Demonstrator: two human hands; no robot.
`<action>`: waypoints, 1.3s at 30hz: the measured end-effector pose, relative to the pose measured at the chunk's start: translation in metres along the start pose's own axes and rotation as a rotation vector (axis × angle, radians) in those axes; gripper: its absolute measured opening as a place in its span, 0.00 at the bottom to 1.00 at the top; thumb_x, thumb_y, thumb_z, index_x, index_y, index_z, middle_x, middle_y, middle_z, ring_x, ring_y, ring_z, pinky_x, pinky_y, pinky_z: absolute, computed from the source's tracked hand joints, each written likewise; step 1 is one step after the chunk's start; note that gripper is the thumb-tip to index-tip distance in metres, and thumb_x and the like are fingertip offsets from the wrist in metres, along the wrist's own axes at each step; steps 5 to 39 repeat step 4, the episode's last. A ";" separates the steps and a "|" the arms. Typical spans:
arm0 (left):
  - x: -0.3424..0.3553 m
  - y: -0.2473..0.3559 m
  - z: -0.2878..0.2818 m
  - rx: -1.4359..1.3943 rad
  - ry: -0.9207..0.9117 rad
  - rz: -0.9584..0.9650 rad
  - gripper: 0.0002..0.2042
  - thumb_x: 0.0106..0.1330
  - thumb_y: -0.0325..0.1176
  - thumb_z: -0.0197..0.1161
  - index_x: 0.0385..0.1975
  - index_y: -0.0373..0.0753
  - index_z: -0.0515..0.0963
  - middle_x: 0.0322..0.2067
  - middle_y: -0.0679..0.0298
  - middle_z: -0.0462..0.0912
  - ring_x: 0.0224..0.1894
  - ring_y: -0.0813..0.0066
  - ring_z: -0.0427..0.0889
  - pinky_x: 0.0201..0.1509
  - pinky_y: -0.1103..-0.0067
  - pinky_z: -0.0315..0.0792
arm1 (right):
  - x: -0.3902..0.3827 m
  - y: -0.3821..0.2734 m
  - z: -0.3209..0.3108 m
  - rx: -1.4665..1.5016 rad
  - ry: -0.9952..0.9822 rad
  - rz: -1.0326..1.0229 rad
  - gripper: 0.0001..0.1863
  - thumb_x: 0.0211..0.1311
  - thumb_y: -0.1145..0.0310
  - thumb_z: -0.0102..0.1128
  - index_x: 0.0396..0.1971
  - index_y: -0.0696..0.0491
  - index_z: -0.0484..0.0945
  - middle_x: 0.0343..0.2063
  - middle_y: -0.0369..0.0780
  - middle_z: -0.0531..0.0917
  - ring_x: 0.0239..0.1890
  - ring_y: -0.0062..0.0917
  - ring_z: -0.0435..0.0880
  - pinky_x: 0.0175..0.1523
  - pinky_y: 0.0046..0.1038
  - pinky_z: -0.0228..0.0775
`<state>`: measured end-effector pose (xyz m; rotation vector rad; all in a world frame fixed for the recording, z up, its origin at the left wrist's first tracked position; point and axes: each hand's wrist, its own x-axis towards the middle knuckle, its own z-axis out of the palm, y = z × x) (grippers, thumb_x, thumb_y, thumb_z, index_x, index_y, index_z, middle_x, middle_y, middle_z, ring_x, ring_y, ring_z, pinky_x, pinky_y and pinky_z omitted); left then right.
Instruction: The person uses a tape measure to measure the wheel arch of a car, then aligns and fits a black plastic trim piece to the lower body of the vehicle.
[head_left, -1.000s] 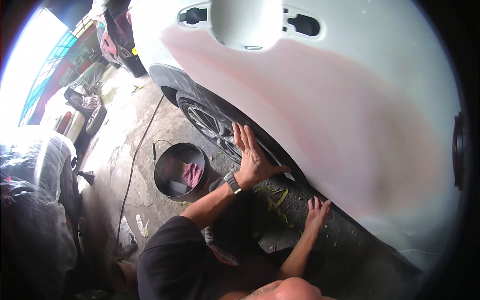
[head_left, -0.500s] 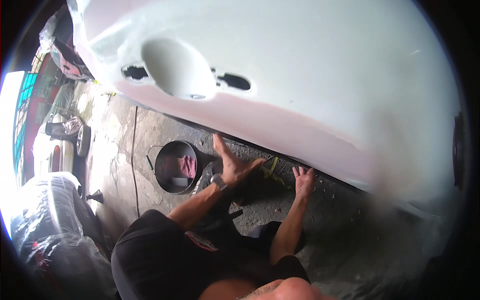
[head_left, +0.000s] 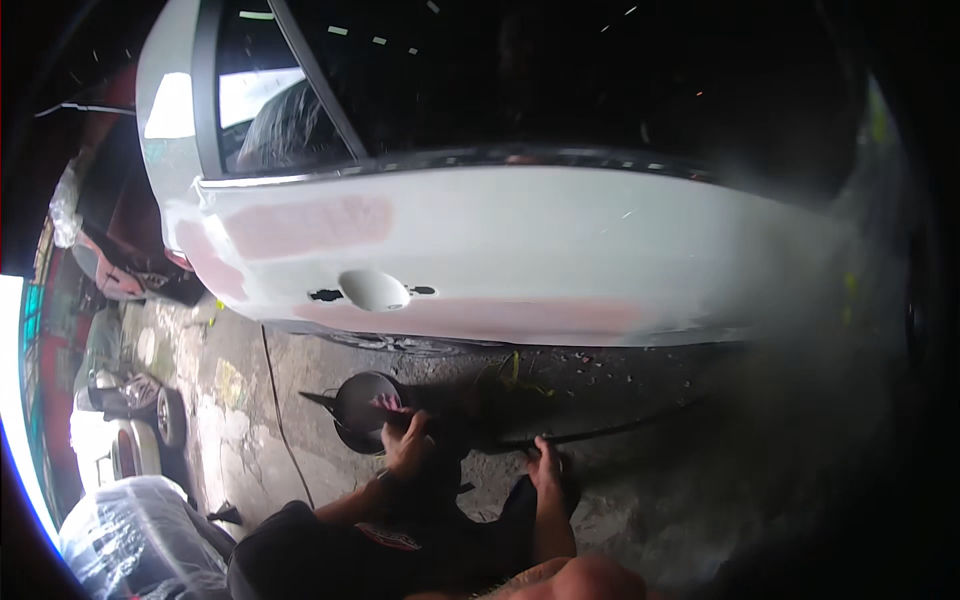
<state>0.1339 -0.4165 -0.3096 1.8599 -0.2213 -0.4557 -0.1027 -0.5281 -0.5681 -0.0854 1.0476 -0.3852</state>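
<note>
A long black trim strip (head_left: pixel 600 433) lies across both my hands, out in front of the car door. My left hand (head_left: pixel 405 445) is closed round it near its pointed left end. Farther along, my right hand (head_left: pixel 543 465) grips the strip between thumb and fingers; its right end runs into a blurred, dark area. The white car door (head_left: pixel 480 240) has dull pink patches and openings around its handle recess (head_left: pixel 375 290). Behind the strip's left part stands a black bucket (head_left: pixel 350 432), partly covered, with a pink cloth (head_left: pixel 384 401) inside.
A dark cable (head_left: pixel 275 400) runs over the rough concrete floor (head_left: pixel 235 440). Yellow-green tape (head_left: pixel 515 375) and small debris lie below the door. At lower left is a bulky thing under clear plastic (head_left: pixel 130 540); a small wheel (head_left: pixel 171 416) stands beyond it.
Both hands have drawn back from the door's lower edge and now hold the black strip away from it. The view has tilted up, bringing in the car's windows.
</note>
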 end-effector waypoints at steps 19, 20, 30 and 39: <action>-0.061 0.064 -0.066 -0.355 0.082 -0.266 0.06 0.66 0.31 0.66 0.32 0.38 0.75 0.29 0.63 0.82 0.34 0.72 0.84 0.40 0.70 0.81 | -0.164 -0.017 0.055 -0.001 -0.013 -0.041 0.20 0.60 0.70 0.66 0.49 0.45 0.68 0.36 0.36 0.76 0.31 0.30 0.79 0.47 0.51 0.79; -0.061 0.064 -0.066 -0.355 0.082 -0.266 0.06 0.66 0.31 0.66 0.32 0.38 0.75 0.29 0.63 0.82 0.34 0.72 0.84 0.40 0.70 0.81 | -0.164 -0.017 0.055 -0.001 -0.013 -0.041 0.20 0.60 0.70 0.66 0.49 0.45 0.68 0.36 0.36 0.76 0.31 0.30 0.79 0.47 0.51 0.79; -0.061 0.064 -0.066 -0.355 0.082 -0.266 0.06 0.66 0.31 0.66 0.32 0.38 0.75 0.29 0.63 0.82 0.34 0.72 0.84 0.40 0.70 0.81 | -0.164 -0.017 0.055 -0.001 -0.013 -0.041 0.20 0.60 0.70 0.66 0.49 0.45 0.68 0.36 0.36 0.76 0.31 0.30 0.79 0.47 0.51 0.79; -0.061 0.064 -0.066 -0.355 0.082 -0.266 0.06 0.66 0.31 0.66 0.32 0.38 0.75 0.29 0.63 0.82 0.34 0.72 0.84 0.40 0.70 0.81 | -0.164 -0.017 0.055 -0.001 -0.013 -0.041 0.20 0.60 0.70 0.66 0.49 0.45 0.68 0.36 0.36 0.76 0.31 0.30 0.79 0.47 0.51 0.79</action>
